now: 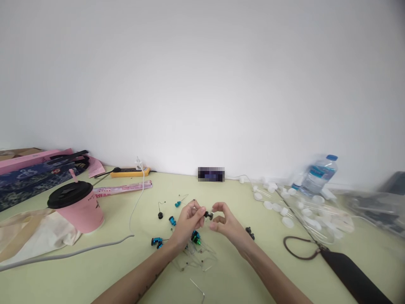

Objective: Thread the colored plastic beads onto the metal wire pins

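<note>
My left hand (189, 219) is closed in a pinch on a small black knob-like part (208, 215) with a shiny end, held above the table. My right hand (228, 226) is just right of its tip, thumb and index finger apart, holding nothing that I can make out. Below my left hand lie blue knob-like pieces (156, 241) and a green piece (196, 241) among thin bent wires (202, 257). A black knob with a wire (160, 215) and a teal piece (177, 204) lie farther left. Right of my right wrist are small black parts (249, 233).
On the left stand a pink cup (85, 213) with a black lid and a yellow power strip (129, 172). A white cable (95, 249) crosses there. At right are white caps (287, 222), a water bottle (319, 175) and a black strap (351, 274). A phone-like screen (211, 174) leans at the wall.
</note>
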A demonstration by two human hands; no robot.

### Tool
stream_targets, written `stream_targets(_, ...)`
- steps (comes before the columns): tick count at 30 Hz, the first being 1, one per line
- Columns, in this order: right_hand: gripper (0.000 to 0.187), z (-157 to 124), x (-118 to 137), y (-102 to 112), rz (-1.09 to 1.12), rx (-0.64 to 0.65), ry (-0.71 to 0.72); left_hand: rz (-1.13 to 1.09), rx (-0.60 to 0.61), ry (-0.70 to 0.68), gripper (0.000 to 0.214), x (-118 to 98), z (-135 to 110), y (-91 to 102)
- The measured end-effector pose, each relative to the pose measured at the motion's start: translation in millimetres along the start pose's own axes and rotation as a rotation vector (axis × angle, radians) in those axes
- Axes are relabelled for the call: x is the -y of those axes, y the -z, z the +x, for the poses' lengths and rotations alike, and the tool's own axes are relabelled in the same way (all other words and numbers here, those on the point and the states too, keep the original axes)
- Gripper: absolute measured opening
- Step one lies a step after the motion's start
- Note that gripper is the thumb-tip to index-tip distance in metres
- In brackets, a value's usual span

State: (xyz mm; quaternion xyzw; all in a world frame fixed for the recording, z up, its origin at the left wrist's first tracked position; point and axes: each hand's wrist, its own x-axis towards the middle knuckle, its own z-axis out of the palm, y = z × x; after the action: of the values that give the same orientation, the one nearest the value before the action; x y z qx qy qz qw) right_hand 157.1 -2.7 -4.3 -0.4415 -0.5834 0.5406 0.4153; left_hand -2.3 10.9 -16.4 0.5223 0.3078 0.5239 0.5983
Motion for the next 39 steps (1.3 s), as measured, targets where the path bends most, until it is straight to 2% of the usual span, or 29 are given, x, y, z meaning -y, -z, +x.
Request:
stream_targets(2, 0.036, 0.9, -2.2, -0.8, 0.010, 0.028, -0.049, -0.004, 0.011, -0.003, 0.028, 0.5, 0.3, -0.1)
stream_targets(5, 0.046, 0.1, -2.3, -1.6, 0.014, 0.120, -0.066, -0.004, 0.018, 0.000, 0.029, 0.2, 0.6, -0.1)
stream_targets(7, 0.034, -1.2, -0.3, -0.7, 0.019, 0.100, -0.018, -0.003, 0.003, 0.000, 0.029, -0.6, 1.0, 0.3)
stream_targets(8, 0.033, -1.5, 0.4, 0.1, 0.023, 0.062, -0.003, -0.005, -0.007, -0.003, 0.029, -0.9, 1.1, 0.5)
stream_targets(10, 0.045, -1.2, 0.4, 1.3, 0.029, -0.005, -0.017, -0.007, -0.013, -0.006, 0.029, -1.4, 1.2, 0.8)
stream_targets(11, 0.043, -0.5, -0.4, 1.5, 0.036, -0.010, -0.041, -0.007, -0.008, -0.006, 0.029, -1.4, 1.0, 0.7)
stream_targets(12, 0.039, 0.2, -1.6, 1.3, 0.044, 0.008, -0.070, -0.004, -0.001, -0.003, 0.029, -1.3, 0.8, 0.6)
stream_targets(14, 0.048, 1.3, -3.6, 0.3, 0.059, 0.086, -0.107, 0.001, 0.008, 0.011, 0.029, -0.9, 0.4, 0.4)
stream_targets(16, 0.046, 1.0, -3.6, -0.3, 0.063, 0.122, -0.077, 0.008, 0.001, 0.014, 0.029, -0.2, 0.5, 0.8)
stream_targets(18, 0.035, -0.2, -1.8, 0.2, 0.061, 0.067, -0.013, 0.015, -0.016, 0.004, 0.030, 0.6, 1.1, 1.7)
stream_targets(20, 0.046, -0.9, -0.1, 1.0, 0.077, 0.004, -0.002, 0.019, -0.024, -0.007, 0.030, 1.7, 1.9, 2.4)
stream_targets(21, 0.046, -0.8, 0.3, 1.1, 0.088, -0.001, -0.029, 0.018, -0.020, -0.007, 0.030, 2.2, 2.2, 2.6)
stream_targets(23, 0.040, -0.2, 0.2, 0.5, 0.098, 0.052, -0.111, 0.016, -0.006, 0.002, 0.030, 2.8, 2.3, 2.5)
stream_targets(25, 0.048, -0.1, 0.3, -0.7, 0.086, 0.110, -0.145, 0.019, 0.001, 0.007, 0.030, 2.3, 1.9, 2.1)
stream_targets(28, 0.039, -1.3, 2.2, -1.4, 0.071, 0.071, -0.056, 0.029, -0.020, 0.007, 0.031, 0.1, 1.3, 1.5)
stream_targets(29, 0.045, -1.7, 2.7, -1.3, 0.079, 0.041, -0.034, 0.034, -0.028, 0.006, 0.031, -0.5, 1.2, 1.4)
stream_targets(31, 0.050, -1.8, 2.2, -1.4, 0.105, 0.018, -0.062, 0.036, -0.029, 0.010, 0.032, -1.2, 1.1, 0.9)
stream_targets(33, 0.042, -0.9, -0.4, -2.2, 0.141, 0.056, -0.140, 0.035, -0.010, 0.013, 0.032, -1.0, 0.9, 0.5)
stream_targets(35, 0.046, -0.4, -3.0, -3.6, 0.169, 0.112, -0.171, 0.035, 0.009, 0.018, 0.031, -0.9, 0.8, 0.2)
stream_targets(37, 0.042, -0.9, -3.1, -4.4, 0.177, 0.124, -0.118, 0.040, 0.007, 0.018, 0.031, -1.5, 0.7, 0.3)
stream_targets(39, 0.036, -2.5, -0.4, -4.4, 0.178, 0.083, -0.043, 0.038, -0.016, 0.018, 0.031, -2.9, 0.7, 0.4)
